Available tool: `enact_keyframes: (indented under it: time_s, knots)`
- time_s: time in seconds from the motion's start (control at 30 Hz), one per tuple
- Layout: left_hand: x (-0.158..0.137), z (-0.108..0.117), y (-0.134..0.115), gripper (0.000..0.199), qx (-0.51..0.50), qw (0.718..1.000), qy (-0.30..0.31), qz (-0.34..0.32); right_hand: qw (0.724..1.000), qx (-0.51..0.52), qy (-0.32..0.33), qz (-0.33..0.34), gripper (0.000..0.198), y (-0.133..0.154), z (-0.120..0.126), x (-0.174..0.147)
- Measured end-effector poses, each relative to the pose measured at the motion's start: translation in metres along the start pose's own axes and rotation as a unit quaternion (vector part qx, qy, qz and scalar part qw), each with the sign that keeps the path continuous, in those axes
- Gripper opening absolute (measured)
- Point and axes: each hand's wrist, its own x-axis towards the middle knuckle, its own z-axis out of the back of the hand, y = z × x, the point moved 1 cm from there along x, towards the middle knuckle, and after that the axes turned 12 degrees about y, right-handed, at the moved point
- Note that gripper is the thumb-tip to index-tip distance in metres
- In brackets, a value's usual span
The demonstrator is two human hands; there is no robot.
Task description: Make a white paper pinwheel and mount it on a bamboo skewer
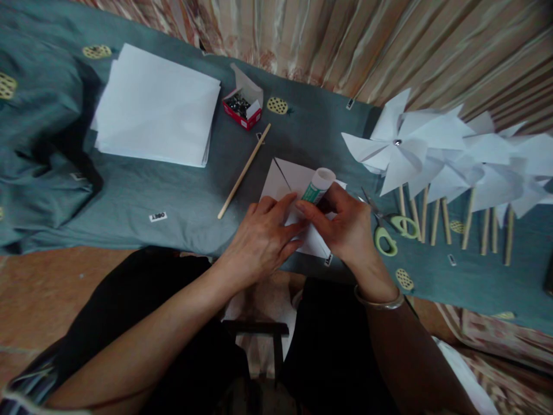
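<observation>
A white square of paper (280,176) lies on the cloth in front of me, with slits cut in from its corners. My right hand (345,222) is closed round a glue stick (317,187), a white tube with a green label, tilted over the paper. Its lower end is hidden behind my fingers. My left hand (268,236) rests on the paper's left part, fingers stretched and apart, with the fingertips close to the glue stick. To the left of the paper lies a thin wooden stick (244,172).
A stack of white paper (159,106) lies at the left. Behind the stick stands an open red box (244,109) of small metallic pieces. Scissors (384,227) with green handles lie right of my hand, beside several finished paper pinwheels (404,147) on sticks. A curtain (345,46) hangs behind.
</observation>
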Motion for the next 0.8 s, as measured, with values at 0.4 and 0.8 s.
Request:
enact_keyframes:
  time_s: [0.4,0.8]
  knots:
    - [-0.001,-0.004,0.004,0.031,-0.041,0.999,-0.025,-0.009,0.954,0.253,-0.155,-0.038,0.027,-0.025,0.009,0.004]
    - [0.003,0.001,0.014,0.072,-0.433,0.89,-0.131,0.058,0.851,0.52,0.034,-0.062,0.025,-0.013,-0.003,0.003]
